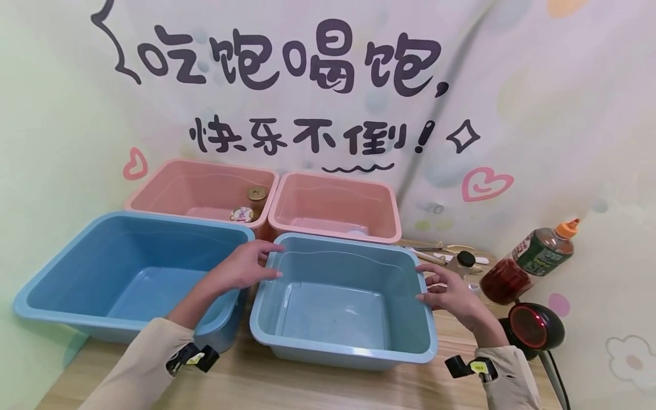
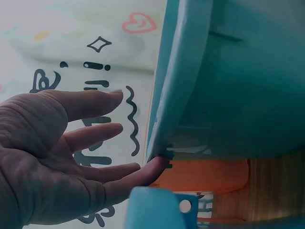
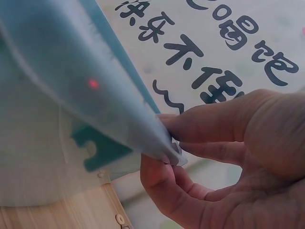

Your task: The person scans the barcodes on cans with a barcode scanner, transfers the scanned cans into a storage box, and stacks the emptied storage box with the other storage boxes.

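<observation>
A light blue plastic basin point(image 1: 333, 356) stands on the table in front, with nothing seen inside it. My left hand point(image 1: 246, 263) is at its left rim, fingers spread and loosely bent. In the left wrist view one fingertip point(image 2: 159, 164) is right at the rim, while the thumb stands apart. My right hand point(image 1: 451, 293) pinches the opposite rim. The right wrist view has the thumb over the edge and curled fingers point(image 3: 159, 183) beneath it.
A larger blue basin point(image 1: 66, 316) stands left, two pink basins point(image 1: 205, 162) point(image 1: 333, 177) behind; the left pink one holds cans point(image 1: 258, 193). To the right are a dark-capped jar point(image 1: 465, 259), utensils point(image 1: 430, 256), a red sauce bottle point(image 1: 530, 262) and a black device point(image 1: 535, 326) with a cable.
</observation>
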The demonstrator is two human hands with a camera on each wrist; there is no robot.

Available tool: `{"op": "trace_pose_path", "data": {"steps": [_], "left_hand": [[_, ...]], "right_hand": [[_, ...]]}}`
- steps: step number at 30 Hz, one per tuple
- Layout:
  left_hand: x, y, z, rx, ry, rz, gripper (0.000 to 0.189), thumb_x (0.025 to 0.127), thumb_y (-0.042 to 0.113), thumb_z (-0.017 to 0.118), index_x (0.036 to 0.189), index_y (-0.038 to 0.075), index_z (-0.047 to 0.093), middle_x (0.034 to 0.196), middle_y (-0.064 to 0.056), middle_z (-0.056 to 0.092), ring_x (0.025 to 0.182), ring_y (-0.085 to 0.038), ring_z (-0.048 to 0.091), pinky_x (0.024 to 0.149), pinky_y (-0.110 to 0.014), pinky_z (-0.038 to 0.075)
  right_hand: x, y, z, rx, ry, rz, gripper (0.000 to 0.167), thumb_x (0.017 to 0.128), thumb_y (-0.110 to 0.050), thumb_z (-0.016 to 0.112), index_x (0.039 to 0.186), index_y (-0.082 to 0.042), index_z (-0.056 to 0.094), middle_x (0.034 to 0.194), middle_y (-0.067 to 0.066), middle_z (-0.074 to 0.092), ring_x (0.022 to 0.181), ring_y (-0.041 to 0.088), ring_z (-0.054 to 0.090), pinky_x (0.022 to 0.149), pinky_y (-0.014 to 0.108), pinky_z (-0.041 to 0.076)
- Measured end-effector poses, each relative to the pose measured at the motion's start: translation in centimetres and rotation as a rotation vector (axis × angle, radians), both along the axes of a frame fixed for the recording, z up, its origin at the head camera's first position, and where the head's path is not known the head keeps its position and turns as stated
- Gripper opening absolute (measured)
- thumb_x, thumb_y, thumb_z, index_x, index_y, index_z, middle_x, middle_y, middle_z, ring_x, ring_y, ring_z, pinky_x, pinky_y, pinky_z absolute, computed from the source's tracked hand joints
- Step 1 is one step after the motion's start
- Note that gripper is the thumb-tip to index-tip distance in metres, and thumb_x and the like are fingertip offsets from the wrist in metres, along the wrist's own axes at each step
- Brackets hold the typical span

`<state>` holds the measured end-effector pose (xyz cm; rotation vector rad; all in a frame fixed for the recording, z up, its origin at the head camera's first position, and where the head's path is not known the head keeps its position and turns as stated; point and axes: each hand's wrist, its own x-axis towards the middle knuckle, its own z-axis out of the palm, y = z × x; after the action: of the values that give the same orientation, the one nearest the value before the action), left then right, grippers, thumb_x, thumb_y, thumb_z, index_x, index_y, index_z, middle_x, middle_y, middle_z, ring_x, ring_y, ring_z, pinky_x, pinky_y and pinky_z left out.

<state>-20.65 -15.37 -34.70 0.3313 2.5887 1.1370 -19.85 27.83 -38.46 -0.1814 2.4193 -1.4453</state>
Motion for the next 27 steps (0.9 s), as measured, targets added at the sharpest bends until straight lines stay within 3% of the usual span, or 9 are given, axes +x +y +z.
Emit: {"op": "trace_pose_path", "data": {"steps": [9, 15, 17, 22, 27], "left_hand": [[-0.7, 0.3, -0.8, -0.082, -0.024, -0.026, 0.055, 0.087, 0.012, 0.076, 0.138, 0.002, 0.057, 0.133, -0.023, 0.061, 0.105, -0.033, 0.060, 0.077, -0.038, 0.059], [-1.0, 0.4, -1.4, -0.122, -0.010, -0.037, 0.057, 0.086, 0.009, 0.075, 0.138, -0.002, 0.056, 0.112, -0.019, 0.067, 0.088, -0.026, 0.059, 0.066, -0.032, 0.053], [-1.1, 0.5, -1.5, -0.146, 0.002, -0.040, 0.057, 0.086, 0.008, 0.075, 0.138, -0.003, 0.055, 0.112, -0.020, 0.068, 0.088, -0.026, 0.061, 0.070, -0.034, 0.057], [-1.1, 0.7, -1.6, -0.198, 0.023, -0.047, 0.057, 0.086, 0.007, 0.075, 0.138, -0.006, 0.054, 0.130, -0.026, 0.062, 0.102, -0.032, 0.064, 0.087, -0.047, 0.059], [-1.1, 0.7, -1.5, -0.215, 0.015, -0.047, 0.058, 0.086, 0.007, 0.074, 0.139, -0.006, 0.053, 0.133, -0.027, 0.060, 0.102, -0.033, 0.064, 0.086, -0.047, 0.059]], "right_hand": [[0.0, 0.2, 0.2, -0.025, -0.019, 0.003, 0.064, 0.088, -0.003, 0.072, 0.143, 0.004, 0.040, 0.107, 0.023, 0.055, 0.086, 0.021, 0.062, 0.072, 0.039, 0.062], [0.0, 0.3, 0.0, -0.036, -0.026, 0.000, 0.063, 0.088, -0.003, 0.072, 0.143, 0.003, 0.041, 0.106, 0.022, 0.054, 0.086, 0.021, 0.062, 0.072, 0.038, 0.062], [0.0, 0.4, 0.0, -0.042, -0.027, 0.002, 0.064, 0.088, -0.003, 0.072, 0.143, 0.003, 0.040, 0.106, 0.022, 0.054, 0.086, 0.021, 0.063, 0.072, 0.038, 0.062], [0.0, 0.5, -0.1, -0.056, -0.026, 0.012, 0.064, 0.088, -0.004, 0.072, 0.143, 0.003, 0.040, 0.109, 0.024, 0.053, 0.089, 0.020, 0.064, 0.072, 0.038, 0.061], [0.0, 0.7, -0.3, -0.058, -0.033, 0.022, 0.065, 0.089, -0.007, 0.072, 0.144, 0.002, 0.039, 0.116, 0.027, 0.053, 0.092, 0.022, 0.065, 0.071, 0.040, 0.062]]}}
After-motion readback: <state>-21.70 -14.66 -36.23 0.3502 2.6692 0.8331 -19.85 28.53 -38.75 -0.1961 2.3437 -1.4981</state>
